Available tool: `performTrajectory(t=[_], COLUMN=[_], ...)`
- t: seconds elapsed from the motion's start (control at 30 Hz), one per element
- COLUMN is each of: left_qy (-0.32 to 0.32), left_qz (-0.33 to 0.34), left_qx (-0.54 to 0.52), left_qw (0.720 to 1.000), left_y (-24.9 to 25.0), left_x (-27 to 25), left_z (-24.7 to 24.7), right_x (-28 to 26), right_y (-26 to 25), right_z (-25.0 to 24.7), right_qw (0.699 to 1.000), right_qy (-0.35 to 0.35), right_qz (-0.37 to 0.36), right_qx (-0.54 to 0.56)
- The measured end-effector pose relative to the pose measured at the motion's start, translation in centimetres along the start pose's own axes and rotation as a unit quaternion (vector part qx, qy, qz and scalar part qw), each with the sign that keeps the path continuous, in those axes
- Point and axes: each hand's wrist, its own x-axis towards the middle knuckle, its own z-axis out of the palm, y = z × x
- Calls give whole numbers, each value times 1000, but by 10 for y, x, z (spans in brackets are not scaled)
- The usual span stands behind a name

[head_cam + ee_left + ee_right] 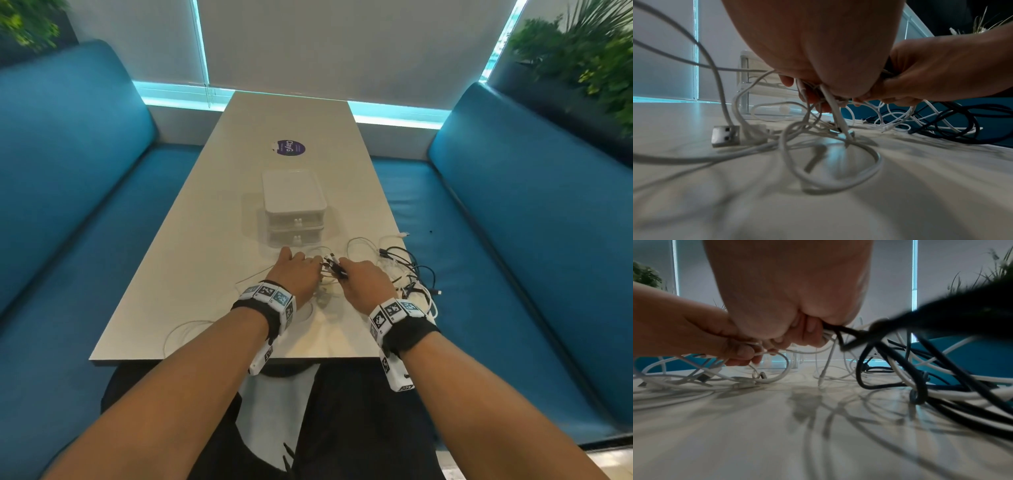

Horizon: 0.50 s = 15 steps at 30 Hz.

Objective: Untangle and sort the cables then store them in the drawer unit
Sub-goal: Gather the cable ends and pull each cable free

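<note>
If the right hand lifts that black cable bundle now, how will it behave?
Likely floppy: the black cables sag in loose loops from the right hand. Probably they will drag the white cables along, since the two colours cross in the pile by the table edge. Probably light; thin cords.

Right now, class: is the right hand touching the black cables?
Touching. The right wrist view shows the right hand with fingers curled round the black cables.

Right hand [789, 308] grips black cables [851, 332] above the table [777, 434].
</note>
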Motion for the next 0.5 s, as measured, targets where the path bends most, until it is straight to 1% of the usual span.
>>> performTrajectory(t=[0.07, 0.13, 0.23, 0.33, 0.43, 0.5], left_qy=[26, 48, 56, 41, 27, 25], left_qz=[-7, 2, 15, 2, -10, -5], left_qx=[-38, -53, -59, -83, -121, -122], left_qw=[999, 997, 997, 996, 992, 992], left_y=[0, -5, -15, -22, -33, -37], left_x=[1, 0, -3, -3, -3, -4], left_z=[5, 8, 8, 8, 12, 13], right_x=[-1, -1, -1, -2, -1, -2], right_y=[2, 5, 9, 14, 26, 30], right_z=[0, -2, -5, -9, -13, -12], right_qw=[999, 998, 996, 996, 995, 995], right_qy=[0, 3, 9, 12, 20, 17], right_qz=[7, 22, 42, 59, 96, 98], right_qx=[-31, -55, -75, -71, -31, -9])
